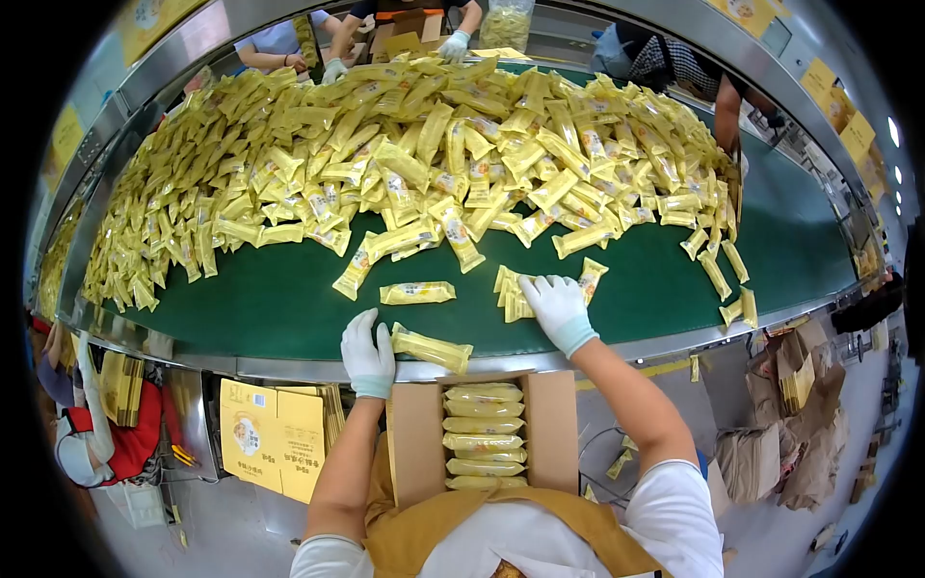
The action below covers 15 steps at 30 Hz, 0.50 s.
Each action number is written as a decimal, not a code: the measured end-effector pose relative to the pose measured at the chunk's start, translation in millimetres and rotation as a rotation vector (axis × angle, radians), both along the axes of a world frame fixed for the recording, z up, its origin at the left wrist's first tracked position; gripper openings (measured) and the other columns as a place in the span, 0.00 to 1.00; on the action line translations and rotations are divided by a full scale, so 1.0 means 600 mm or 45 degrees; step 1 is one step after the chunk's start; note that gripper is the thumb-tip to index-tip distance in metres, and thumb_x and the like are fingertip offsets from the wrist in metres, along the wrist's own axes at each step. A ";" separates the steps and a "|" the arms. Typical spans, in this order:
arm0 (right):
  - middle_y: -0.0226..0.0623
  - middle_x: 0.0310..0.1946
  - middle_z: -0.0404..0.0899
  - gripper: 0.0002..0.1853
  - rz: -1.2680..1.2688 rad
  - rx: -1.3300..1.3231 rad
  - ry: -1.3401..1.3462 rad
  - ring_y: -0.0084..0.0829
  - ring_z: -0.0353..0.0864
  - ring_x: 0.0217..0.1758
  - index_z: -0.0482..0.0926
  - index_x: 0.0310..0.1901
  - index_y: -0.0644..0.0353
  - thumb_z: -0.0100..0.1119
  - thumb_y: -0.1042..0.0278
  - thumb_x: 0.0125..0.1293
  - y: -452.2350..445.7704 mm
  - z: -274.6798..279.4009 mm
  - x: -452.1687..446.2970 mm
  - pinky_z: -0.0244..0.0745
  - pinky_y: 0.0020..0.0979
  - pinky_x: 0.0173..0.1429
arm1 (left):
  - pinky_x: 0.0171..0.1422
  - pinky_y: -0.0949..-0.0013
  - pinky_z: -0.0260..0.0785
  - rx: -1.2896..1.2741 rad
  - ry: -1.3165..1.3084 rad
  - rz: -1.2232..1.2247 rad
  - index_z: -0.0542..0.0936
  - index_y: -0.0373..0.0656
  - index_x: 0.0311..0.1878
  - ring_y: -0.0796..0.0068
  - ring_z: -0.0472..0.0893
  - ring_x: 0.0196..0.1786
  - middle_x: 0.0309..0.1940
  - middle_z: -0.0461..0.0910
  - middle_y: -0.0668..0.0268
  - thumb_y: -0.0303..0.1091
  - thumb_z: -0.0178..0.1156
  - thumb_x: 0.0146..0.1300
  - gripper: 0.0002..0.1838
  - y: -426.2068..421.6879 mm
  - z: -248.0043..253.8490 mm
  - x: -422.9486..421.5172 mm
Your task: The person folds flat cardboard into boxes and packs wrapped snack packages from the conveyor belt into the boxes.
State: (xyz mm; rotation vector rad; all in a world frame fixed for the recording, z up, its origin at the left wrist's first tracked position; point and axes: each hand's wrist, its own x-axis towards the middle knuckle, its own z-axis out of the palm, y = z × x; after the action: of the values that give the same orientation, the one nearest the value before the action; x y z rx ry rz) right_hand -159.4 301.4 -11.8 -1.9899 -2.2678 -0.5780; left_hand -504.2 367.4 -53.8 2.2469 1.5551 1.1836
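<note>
Head view, with the open carton (551, 424) as clock centre: the right hand (557, 310) curls over yellow packets (517, 306) at one o'clock on the green belt (260, 308), though I cannot tell how firm its grip is; the left hand (368, 354), loosely spread and empty at ten, lies beside a slanted packet (431, 349) at eleven. Gathering them flat and parallel, like the carton's row (484, 425), seems wisest.
</note>
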 end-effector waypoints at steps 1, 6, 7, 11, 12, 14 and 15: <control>0.37 0.45 0.78 0.32 0.054 -0.033 0.084 0.39 0.79 0.51 0.72 0.64 0.56 0.67 0.57 0.58 -0.016 0.024 -0.009 0.73 0.42 0.55 | 0.66 0.52 0.67 0.005 0.004 -0.003 0.79 0.38 0.59 0.49 0.76 0.59 0.57 0.79 0.52 0.34 0.58 0.70 0.17 0.001 -0.001 -0.001; 0.48 0.62 0.69 0.57 -0.104 -0.110 0.408 0.50 0.70 0.63 0.57 0.74 0.69 0.76 0.45 0.50 -0.033 0.013 -0.029 0.66 0.44 0.67 | 0.66 0.53 0.67 -0.009 0.006 0.008 0.79 0.39 0.58 0.49 0.77 0.60 0.57 0.79 0.52 0.35 0.57 0.70 0.17 0.003 -0.003 -0.003; 0.50 0.64 0.67 0.60 -0.121 -0.164 0.438 0.52 0.69 0.64 0.55 0.75 0.71 0.76 0.43 0.49 -0.027 0.011 -0.022 0.66 0.44 0.68 | 0.66 0.53 0.67 -0.001 0.006 0.004 0.79 0.39 0.58 0.49 0.77 0.60 0.57 0.79 0.52 0.35 0.57 0.70 0.17 0.003 -0.005 -0.004; 0.48 0.55 0.75 0.59 -0.167 -0.557 0.315 0.49 0.72 0.59 0.61 0.73 0.69 0.76 0.38 0.48 -0.008 0.039 -0.006 0.67 0.42 0.67 | 0.66 0.52 0.67 0.000 0.014 -0.010 0.80 0.39 0.58 0.49 0.77 0.60 0.57 0.80 0.52 0.34 0.57 0.70 0.17 0.003 -0.005 -0.009; 0.47 0.52 0.77 0.57 -0.199 -0.571 0.275 0.49 0.72 0.56 0.64 0.71 0.68 0.77 0.38 0.46 -0.006 0.051 -0.012 0.68 0.41 0.66 | 0.66 0.52 0.67 -0.002 0.014 -0.017 0.80 0.39 0.58 0.49 0.77 0.60 0.57 0.80 0.52 0.34 0.57 0.70 0.16 0.004 -0.005 -0.009; 0.47 0.52 0.77 0.55 -0.280 -0.584 0.402 0.50 0.72 0.57 0.67 0.69 0.68 0.78 0.38 0.46 -0.016 0.077 -0.023 0.67 0.40 0.67 | 0.66 0.52 0.67 0.003 0.018 -0.024 0.80 0.39 0.58 0.49 0.77 0.59 0.57 0.80 0.52 0.34 0.57 0.70 0.16 0.000 -0.004 -0.010; 0.48 0.52 0.77 0.54 -0.319 -0.589 0.465 0.50 0.71 0.57 0.68 0.69 0.68 0.78 0.38 0.46 -0.023 0.096 -0.030 0.66 0.40 0.67 | 0.66 0.52 0.67 0.007 0.019 -0.025 0.80 0.38 0.58 0.49 0.77 0.59 0.56 0.80 0.52 0.34 0.57 0.70 0.16 0.002 -0.002 -0.010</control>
State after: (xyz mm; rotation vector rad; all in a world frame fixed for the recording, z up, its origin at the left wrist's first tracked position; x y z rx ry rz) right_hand -177.6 287.8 46.1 -2.3540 -2.0709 0.3181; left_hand -510.2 368.7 -55.0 2.2738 1.5336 1.1704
